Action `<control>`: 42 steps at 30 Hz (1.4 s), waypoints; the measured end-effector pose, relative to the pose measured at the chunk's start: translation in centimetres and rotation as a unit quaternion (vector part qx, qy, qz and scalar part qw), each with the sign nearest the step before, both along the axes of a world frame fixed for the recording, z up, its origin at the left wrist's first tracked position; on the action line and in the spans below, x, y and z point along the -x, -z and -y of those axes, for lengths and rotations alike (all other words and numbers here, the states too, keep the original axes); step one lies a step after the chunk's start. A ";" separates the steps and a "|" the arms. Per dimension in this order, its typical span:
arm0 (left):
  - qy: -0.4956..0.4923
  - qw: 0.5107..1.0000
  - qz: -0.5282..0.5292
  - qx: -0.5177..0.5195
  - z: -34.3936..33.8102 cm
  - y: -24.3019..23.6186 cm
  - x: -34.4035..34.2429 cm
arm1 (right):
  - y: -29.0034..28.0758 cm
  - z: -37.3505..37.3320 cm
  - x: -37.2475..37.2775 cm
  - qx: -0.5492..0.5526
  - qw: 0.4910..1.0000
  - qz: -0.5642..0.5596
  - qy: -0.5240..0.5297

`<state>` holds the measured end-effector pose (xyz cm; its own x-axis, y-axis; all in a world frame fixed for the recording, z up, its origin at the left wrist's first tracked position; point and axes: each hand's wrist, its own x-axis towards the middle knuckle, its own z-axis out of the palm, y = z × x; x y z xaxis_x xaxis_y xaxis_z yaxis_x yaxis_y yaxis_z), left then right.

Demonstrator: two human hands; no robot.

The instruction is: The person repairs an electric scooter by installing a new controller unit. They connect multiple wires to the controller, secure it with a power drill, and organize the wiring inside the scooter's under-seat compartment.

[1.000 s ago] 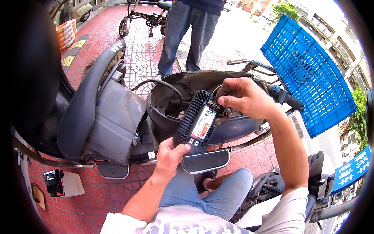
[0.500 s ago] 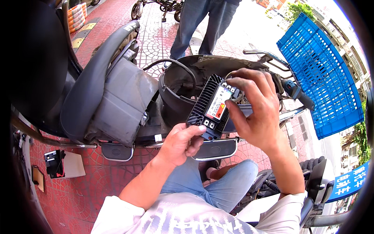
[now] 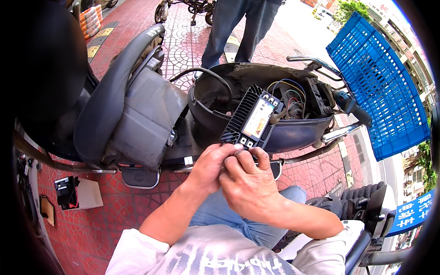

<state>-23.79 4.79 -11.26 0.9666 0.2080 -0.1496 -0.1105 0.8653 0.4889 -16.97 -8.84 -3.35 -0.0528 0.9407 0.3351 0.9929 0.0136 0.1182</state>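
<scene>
A black finned motor controller (image 3: 253, 120) with a white label and metal terminals is tilted over the scooter's opened body. My left hand (image 3: 208, 167) is closed on the controller's near end, thumb on top. Right beside it, my right hand (image 3: 251, 181) has its fingers curled over the same near end, by the lower terminals. Its fingertips are partly hidden, so what else they may pinch does not show. Thin coloured wires (image 3: 291, 87) loop out of the open scooter body (image 3: 293, 135) just beyond the controller.
The scooter's black seat (image 3: 110, 101) is tipped up at left. A blue plastic basket (image 3: 380, 87) and a power drill (image 3: 350, 107) are at right. Another person's legs (image 3: 240, 30) stand at the far side. A black box (image 3: 66, 192) lies on the paving at left.
My right hand has come down and left from the controller's far terminals to its near end, beside my left hand. The controller has barely moved.
</scene>
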 end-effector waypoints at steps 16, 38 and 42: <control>-0.005 1.000 0.005 0.028 0.8 0.2 0.4 | 0.0 -0.1 0.5 -0.004 0.997 -0.072 0.038; -0.024 0.995 -0.076 -0.051 0.4 -1.6 0.3 | -1.5 2.1 -2.2 -0.038 0.949 -0.312 -0.016; -0.009 0.993 -0.075 -0.090 0.3 -1.9 0.1 | -1.5 2.5 -3.5 -0.058 0.890 -0.452 -0.028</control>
<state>-23.89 4.50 -9.41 0.9324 0.2610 -0.2501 -0.0396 0.7615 0.6469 -13.51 -11.38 -1.89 0.2419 0.9014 0.3592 0.6816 0.1056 -0.7240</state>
